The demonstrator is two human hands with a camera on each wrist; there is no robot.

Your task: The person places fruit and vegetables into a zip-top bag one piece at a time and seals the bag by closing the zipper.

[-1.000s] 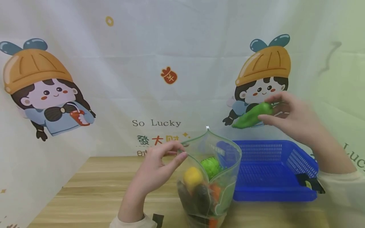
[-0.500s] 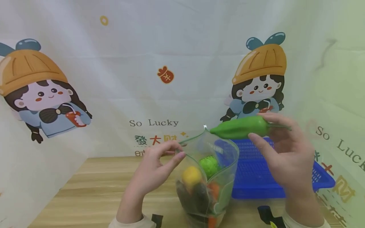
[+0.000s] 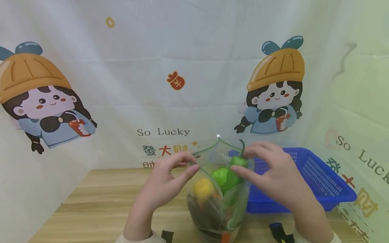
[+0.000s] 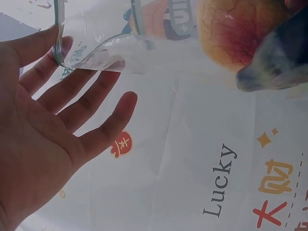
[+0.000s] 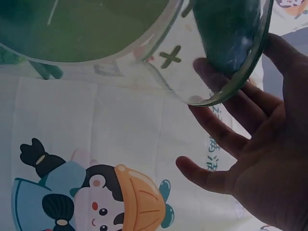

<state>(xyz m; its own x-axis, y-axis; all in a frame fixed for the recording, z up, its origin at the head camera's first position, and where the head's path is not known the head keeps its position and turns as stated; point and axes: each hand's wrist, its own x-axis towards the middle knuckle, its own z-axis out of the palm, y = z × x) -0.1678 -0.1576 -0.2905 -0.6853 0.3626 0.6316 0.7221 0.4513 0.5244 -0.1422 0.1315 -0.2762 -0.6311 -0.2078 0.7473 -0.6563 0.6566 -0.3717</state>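
A clear zip bag (image 3: 217,219) with a green rim stands upright, its mouth spread apart. My left hand (image 3: 171,179) pinches the left rim between thumb and fingers; the left wrist view shows the other fingers spread beside the film. My right hand (image 3: 275,175) holds a green pepper (image 3: 235,177) tip down in the mouth, stem up, thumb in front and fingers behind. In the right wrist view its fingers reach around the rim beside the pepper (image 5: 226,33). Inside the bag are a yellow fruit (image 3: 203,189), a bumpy green vegetable (image 3: 219,175), and dark and orange pieces.
A blue perforated basket (image 3: 328,182) stands behind and right of the bag, partly hidden by my right forearm. The wood-grain table (image 3: 121,202) ends at a printed white cloth backdrop (image 3: 197,50), which also runs along both sides.
My right hand has brought the pepper left and down from above the basket into the bag's mouth, turning it from sideways to tip down. The left hand has kept its pinch on the rim.
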